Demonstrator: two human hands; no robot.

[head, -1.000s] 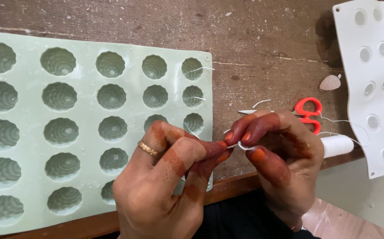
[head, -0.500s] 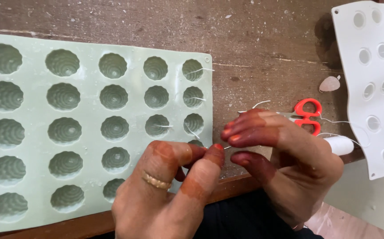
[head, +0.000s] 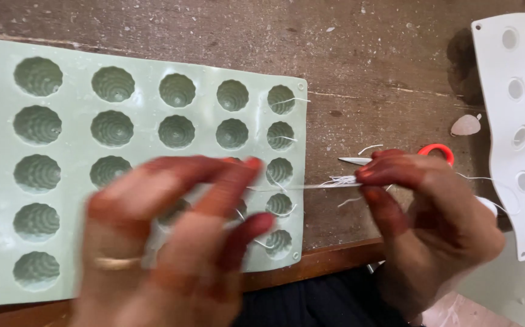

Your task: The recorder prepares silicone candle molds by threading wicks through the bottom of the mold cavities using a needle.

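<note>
My left hand (head: 171, 242), blurred and wearing a gold ring, hovers over the right part of a pale green silicone mould (head: 62, 175) with rows of ribbed round cavities. Its thumb and forefinger pinch one end of a thin white wick string (head: 302, 186). The string runs taut to my right hand (head: 426, 224), which pinches its frayed other end just right of the mould's edge. Short white wick pieces sit in the cavities of the mould's right column.
Red-handled scissors (head: 435, 151) lie on the worn wooden table (head: 365, 54), partly under my right hand. A white mould (head: 520, 127) with round holes lies at the far right. A small pale shell-shaped piece (head: 466, 125) lies beside it. The table's front edge runs below my hands.
My hands have drawn apart: the left moved leftward over the mould, the right stayed near the scissors, and the white string now stretches taut between them.
</note>
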